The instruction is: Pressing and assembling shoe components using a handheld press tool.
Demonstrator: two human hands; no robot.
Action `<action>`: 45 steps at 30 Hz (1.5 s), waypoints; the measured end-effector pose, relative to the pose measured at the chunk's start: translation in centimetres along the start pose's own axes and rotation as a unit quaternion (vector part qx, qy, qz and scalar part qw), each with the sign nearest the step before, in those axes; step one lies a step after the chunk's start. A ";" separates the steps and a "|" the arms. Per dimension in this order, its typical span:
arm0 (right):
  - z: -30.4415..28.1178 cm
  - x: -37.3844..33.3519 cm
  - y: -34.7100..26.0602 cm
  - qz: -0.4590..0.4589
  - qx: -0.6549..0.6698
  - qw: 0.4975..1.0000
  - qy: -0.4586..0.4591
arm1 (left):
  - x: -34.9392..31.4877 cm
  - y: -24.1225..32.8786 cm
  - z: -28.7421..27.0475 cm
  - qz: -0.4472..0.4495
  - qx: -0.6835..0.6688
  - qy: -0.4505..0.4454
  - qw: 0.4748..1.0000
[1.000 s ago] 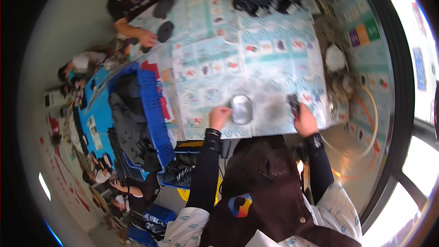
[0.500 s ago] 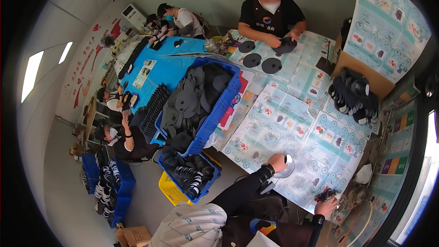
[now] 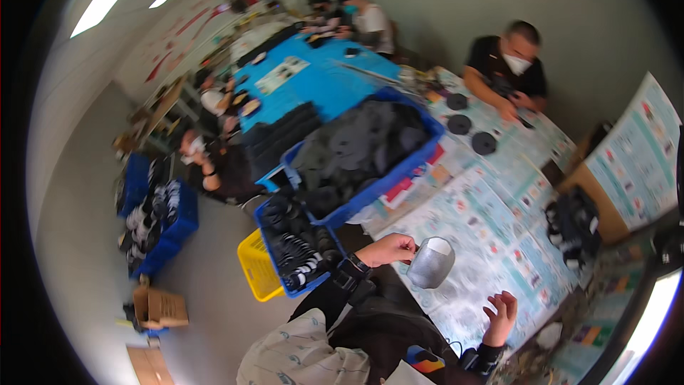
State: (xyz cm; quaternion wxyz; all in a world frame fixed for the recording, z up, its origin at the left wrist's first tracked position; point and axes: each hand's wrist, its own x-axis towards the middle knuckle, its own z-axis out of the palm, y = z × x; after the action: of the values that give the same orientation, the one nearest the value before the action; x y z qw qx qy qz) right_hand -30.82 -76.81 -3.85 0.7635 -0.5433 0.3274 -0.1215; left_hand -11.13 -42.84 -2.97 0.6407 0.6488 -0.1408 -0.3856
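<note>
My left hand [image 3: 390,249] pinches the edge of a grey, rounded, cup-like piece [image 3: 432,264] with a pale patch along its top; its exact kind does not show. The piece is tilted over the near edge of the paper-covered table [image 3: 491,235]. To the right, my right hand [image 3: 501,317] is raised near the table's front edge, fingers loosely bent and apart, with nothing visible in it.
Left of the table, a large blue crate [image 3: 420,164] holds dark flat pieces. Below it stand a smaller blue crate [image 3: 313,286] and a yellow crate [image 3: 254,271]. A co-worker [image 3: 509,75] sits across the table by round black pieces [image 3: 484,143]. Dark curved pieces [image 3: 573,224] are stacked at right.
The view has swung left. My left hand has turned the grey piece, showing its broad face. My right hand has come away from a small dark thing at the table's right edge.
</note>
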 end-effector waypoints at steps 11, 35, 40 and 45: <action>30.0 -4.9 1.2 -0.010 -0.128 0.962 -0.241 | -26.4 -6.3 -17.7 0.116 -0.254 0.296 0.913; 54.8 -11.7 12.9 0.114 -0.215 0.864 -0.441 | -52.3 -20.2 -18.1 0.150 -0.423 0.597 0.665; 54.7 -12.3 12.3 0.131 -0.191 0.856 -0.463 | -53.9 -19.7 -16.6 0.182 -0.406 0.625 0.642; 53.5 -12.1 12.4 0.130 -0.217 0.855 -0.453 | -52.2 -19.3 -16.5 0.137 -0.387 0.612 0.676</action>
State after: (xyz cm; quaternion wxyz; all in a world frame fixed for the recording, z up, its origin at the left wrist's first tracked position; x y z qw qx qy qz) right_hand -8.26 -25.39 -0.26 0.6992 -0.6424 0.0309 0.3124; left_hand -40.47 7.12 -6.33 0.8234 0.4074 0.3570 0.1694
